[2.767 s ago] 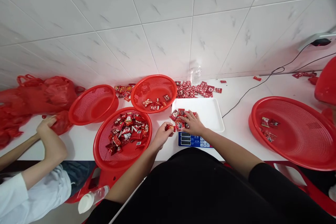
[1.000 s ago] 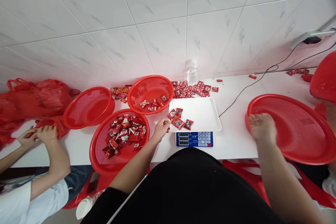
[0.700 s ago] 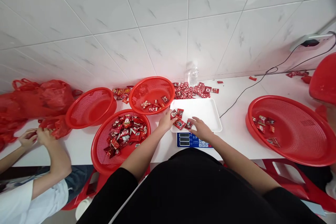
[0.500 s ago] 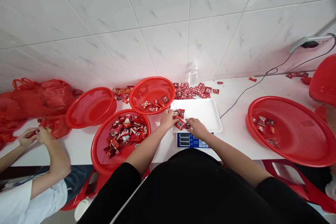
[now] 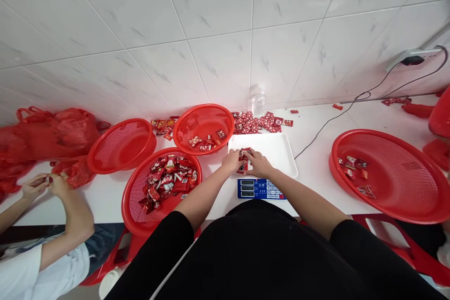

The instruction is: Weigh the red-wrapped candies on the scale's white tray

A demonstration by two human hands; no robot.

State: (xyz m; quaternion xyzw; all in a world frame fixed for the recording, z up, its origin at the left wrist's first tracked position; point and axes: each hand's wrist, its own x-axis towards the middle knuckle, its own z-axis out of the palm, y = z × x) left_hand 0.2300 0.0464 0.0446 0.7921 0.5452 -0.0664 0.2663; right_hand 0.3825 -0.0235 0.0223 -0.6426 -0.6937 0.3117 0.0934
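A: Within the last second, the right hand (image 5: 260, 165) has moved from the right basket (image 5: 404, 183) to the packets (image 5: 243, 164).

B: Location of those packets?

A: Left part of the white tray (image 5: 277, 150), behind the blue panel (image 5: 256, 189). The left hand (image 5: 232, 161) meets them from the opposite side.

B: State of the fingers?

A: Both sets are curved around the packets. From where I stand, I cannot tell whether either hand grips one.
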